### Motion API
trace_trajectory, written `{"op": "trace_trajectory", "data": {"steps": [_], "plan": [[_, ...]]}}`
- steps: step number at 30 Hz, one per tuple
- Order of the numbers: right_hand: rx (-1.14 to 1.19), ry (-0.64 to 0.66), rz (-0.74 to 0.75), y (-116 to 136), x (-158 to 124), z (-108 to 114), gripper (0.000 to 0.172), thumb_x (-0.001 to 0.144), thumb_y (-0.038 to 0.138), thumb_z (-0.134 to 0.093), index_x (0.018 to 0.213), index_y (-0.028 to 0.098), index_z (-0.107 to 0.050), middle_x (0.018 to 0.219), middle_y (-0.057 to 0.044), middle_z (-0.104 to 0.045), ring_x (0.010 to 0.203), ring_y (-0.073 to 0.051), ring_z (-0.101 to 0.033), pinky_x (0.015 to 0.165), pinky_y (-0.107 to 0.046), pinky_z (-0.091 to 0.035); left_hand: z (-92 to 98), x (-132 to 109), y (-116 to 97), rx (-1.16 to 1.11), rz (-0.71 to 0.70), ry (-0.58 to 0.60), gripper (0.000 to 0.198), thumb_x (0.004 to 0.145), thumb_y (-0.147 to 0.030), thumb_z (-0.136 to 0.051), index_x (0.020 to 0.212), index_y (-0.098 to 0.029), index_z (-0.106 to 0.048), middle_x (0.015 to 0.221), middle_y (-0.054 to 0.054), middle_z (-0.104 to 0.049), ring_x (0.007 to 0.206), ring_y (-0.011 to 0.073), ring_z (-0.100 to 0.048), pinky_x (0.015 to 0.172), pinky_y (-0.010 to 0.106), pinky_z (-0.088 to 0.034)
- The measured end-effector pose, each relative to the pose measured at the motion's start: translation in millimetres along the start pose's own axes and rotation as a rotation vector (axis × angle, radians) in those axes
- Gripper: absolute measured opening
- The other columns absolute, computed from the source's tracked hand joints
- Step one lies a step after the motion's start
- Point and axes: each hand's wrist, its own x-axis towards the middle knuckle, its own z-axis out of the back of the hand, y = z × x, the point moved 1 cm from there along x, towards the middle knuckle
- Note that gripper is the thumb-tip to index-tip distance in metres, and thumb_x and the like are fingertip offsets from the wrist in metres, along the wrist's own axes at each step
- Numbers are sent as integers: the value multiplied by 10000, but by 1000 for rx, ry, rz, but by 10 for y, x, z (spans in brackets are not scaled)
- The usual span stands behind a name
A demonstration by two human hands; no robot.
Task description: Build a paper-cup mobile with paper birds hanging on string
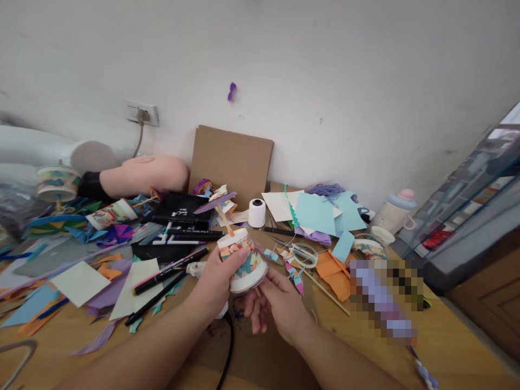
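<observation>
The scene is viewed by one head-worn camera, directed forward and down over a yellow-brown wooden table (450,349). The person's bare left hand (220,277) and bare right hand (280,303) are framed closely below centre, while the plain off-white wall (325,81) is faced farther off.

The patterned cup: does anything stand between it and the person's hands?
Nothing visible does. The left hand grips the patterned cup directly, and the right hand is right up at its wide lower end.
</observation>
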Motion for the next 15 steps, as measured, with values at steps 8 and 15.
{"op": "trace_trajectory", "data": {"steps": [8,15], "plan": [[1,7,-9,-23,4,-17,525,737,693,-634,773,183,-511,510,29,-627,300,-87,-526,282,-155,-319,-6,-3,9,6,11,21,519,491,-414,-905,836,-135,-635,683,25,-700,536,136,-614,503,220,-504],[-78,-51,40,10,-14,-18,514,699,621,-729,896,199,-510,521,81,-594,305,-88,-521,301,-163,-342,17,-4,44,33,23,31,517,504,-412,-903,853,-139,-636,684,37,-701,539,162,-632,507,246,-510]]}}
